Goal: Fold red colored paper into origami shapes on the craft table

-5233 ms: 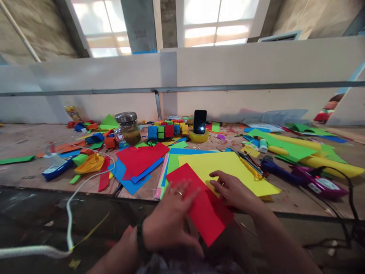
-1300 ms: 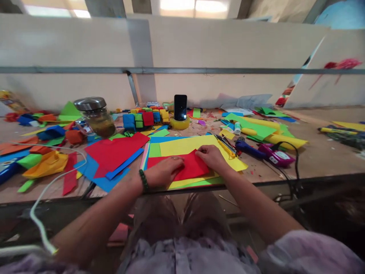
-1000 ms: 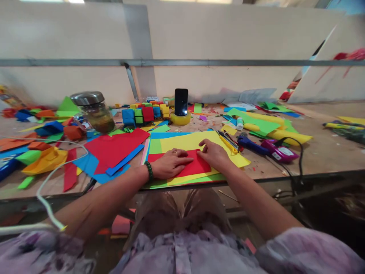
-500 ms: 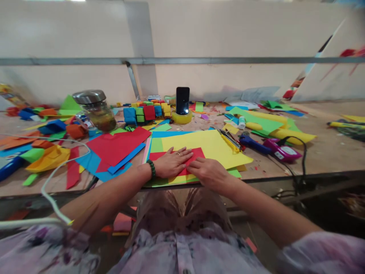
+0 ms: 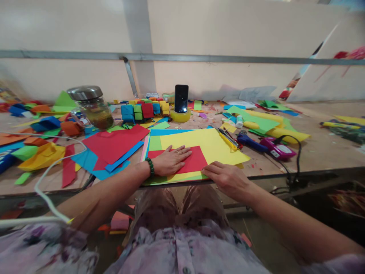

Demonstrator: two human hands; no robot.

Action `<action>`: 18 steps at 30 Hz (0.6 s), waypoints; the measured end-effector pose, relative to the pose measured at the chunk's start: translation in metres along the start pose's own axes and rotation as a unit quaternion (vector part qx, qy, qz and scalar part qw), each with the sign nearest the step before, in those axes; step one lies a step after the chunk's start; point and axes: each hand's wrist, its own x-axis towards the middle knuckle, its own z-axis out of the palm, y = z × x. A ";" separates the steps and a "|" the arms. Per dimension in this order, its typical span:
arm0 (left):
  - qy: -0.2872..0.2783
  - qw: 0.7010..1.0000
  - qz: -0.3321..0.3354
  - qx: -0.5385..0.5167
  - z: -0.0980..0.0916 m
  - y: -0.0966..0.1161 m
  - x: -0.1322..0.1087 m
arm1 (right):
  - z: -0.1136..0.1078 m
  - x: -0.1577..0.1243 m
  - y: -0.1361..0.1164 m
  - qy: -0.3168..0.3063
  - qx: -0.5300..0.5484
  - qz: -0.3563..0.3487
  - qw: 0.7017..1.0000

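A piece of red paper (image 5: pixel 195 160) lies on a large yellow sheet (image 5: pixel 196 137), on top of a stack of coloured sheets at the table's front edge. My left hand (image 5: pixel 170 160) rests flat on the red paper's left part, fingers stretched out and slightly apart. At the paper's lower right corner is my right hand (image 5: pixel 228 178), its fingers curled and pressed together, the tips touching that corner. The undersides of those fingers are hidden.
Right of the stack lie a yellow cutter knife (image 5: pixel 227 140) and a purple-and-blue tool (image 5: pixel 278 148) with a black cord. Red heart-like paper (image 5: pixel 115 142) and blue scraps lie left. Behind stand a glass jar (image 5: pixel 95 112), folded paper blocks (image 5: pixel 147 110) and a phone (image 5: pixel 181 99).
My right hand has slid right and toward me, from the middle of the red paper to its lower right corner. More red paper shows. My left hand stays flat on it.
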 end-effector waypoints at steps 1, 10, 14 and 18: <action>0.003 1.000 0.002 -0.002 0.000 0.000 0.000 | 0.001 -0.001 0.000 0.009 0.000 0.003 1.000; 0.017 1.000 0.014 -0.010 0.003 -0.003 0.001 | -0.009 -0.024 0.010 -0.025 -0.096 0.107 0.989; 0.016 1.000 0.012 -0.016 0.004 -0.004 0.002 | -0.031 -0.019 0.010 -0.008 -0.107 0.114 0.988; 0.012 0.999 0.011 -0.036 0.001 -0.004 0.001 | -0.028 0.022 -0.001 0.018 0.006 -0.013 1.000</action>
